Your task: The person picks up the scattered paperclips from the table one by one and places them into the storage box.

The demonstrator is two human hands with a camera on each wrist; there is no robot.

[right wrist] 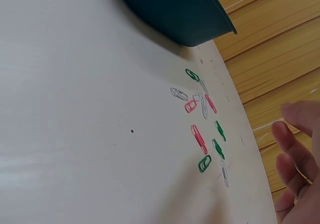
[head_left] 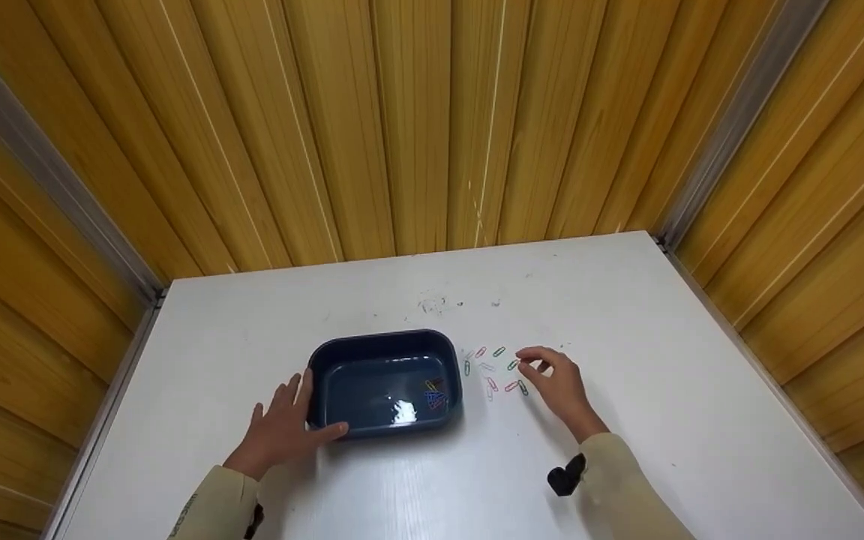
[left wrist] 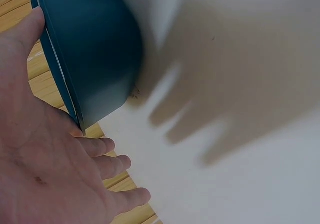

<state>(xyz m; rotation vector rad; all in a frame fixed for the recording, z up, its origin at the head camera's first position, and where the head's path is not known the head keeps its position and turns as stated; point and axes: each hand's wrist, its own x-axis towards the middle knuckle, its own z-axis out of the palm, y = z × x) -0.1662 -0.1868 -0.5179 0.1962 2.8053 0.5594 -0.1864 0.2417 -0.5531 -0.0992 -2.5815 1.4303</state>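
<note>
Blue basin (head_left: 372,390) upright, coloured paperclips (right wrist: 199,140) scattered beside

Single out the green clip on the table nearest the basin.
The green clip just right of the basin; the other three lie farther off, nearer the right hand.

One table (head_left: 252,315), one basin (head_left: 364,386); outside it four green paperclips (right wrist: 218,149), three red paperclips (right wrist: 199,140); white paperclips (right wrist: 225,173), heaped paperclips (head_left: 435,398) inside: uncountable.
</note>
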